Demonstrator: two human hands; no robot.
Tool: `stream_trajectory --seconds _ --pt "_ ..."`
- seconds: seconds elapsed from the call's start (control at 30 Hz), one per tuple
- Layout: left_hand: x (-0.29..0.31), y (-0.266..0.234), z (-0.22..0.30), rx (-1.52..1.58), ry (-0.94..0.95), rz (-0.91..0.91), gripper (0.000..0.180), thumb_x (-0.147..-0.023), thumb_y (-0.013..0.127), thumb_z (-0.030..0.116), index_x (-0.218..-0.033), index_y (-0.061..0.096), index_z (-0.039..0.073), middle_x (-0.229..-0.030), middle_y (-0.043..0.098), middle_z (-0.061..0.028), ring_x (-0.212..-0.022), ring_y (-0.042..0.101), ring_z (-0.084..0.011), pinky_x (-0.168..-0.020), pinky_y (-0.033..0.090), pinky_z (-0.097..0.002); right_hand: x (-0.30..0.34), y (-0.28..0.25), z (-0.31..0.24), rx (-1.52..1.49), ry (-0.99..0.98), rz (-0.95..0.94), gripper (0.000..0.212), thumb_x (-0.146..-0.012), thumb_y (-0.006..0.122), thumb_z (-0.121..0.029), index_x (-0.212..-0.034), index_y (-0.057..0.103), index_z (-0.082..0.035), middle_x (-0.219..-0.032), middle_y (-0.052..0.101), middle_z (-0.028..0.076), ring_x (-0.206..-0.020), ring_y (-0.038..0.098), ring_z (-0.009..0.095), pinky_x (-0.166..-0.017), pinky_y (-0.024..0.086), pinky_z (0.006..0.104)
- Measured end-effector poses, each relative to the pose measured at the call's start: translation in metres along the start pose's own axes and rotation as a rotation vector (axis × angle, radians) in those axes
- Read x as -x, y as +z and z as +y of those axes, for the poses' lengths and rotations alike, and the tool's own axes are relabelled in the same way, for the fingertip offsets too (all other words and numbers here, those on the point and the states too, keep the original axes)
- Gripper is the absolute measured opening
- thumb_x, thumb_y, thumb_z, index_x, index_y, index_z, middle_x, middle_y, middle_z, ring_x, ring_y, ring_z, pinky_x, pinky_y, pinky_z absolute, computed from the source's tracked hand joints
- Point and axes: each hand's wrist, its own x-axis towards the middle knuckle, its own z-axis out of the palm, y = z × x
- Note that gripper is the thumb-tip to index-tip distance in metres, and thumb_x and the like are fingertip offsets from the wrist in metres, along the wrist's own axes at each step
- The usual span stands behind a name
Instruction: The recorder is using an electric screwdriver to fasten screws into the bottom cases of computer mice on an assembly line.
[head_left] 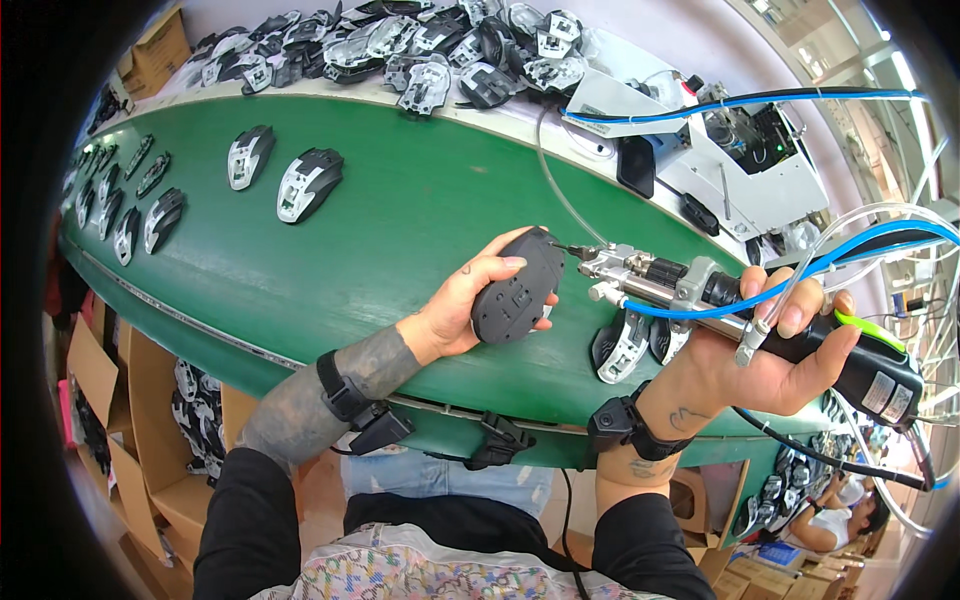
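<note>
We see the left hand (462, 318) gripping a dark mouse shell (518, 288), underside up, above the green surface (400, 220). The right hand (770, 362) is wrapped around a pneumatic screwdriver (720, 300), its tip touching the shell's end. Two more mice (640, 342) lie just beneath the tool.
</note>
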Motion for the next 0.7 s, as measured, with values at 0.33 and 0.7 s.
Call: stream_trajectory --seconds 0.33,0.7 --pt "0.000 -0.004 0.003 -0.161 0.051 -0.037 0.058 -0.084 0.050 0.019 -0.137 0.028 0.010 -0.121 0.045 -0.0142 -0.096 0.056 -0.0278 -0.080 0.052 -0.0441 0.001 0.003 0.000 0.032 -0.009 -0.002 0.025 -0.091 0.046 -0.034 -0.095 0.055 -0.011 -0.062 0.044 -0.002 -0.053 0.043 0.011 -0.054 0.037 0.0287" --pt "0.000 -0.004 0.003 0.109 0.092 0.094 0.052 -0.085 0.051 0.021 -0.134 0.033 0.011 -0.114 0.048 -0.0137 -0.092 0.056 -0.0267 -0.075 0.054 -0.0414 0.000 -0.001 0.008 0.019 0.023 0.045 0.025 -0.091 0.045 -0.033 -0.097 0.055 -0.011 -0.060 0.046 0.000 -0.051 0.042 0.011 -0.054 0.043 0.0321"
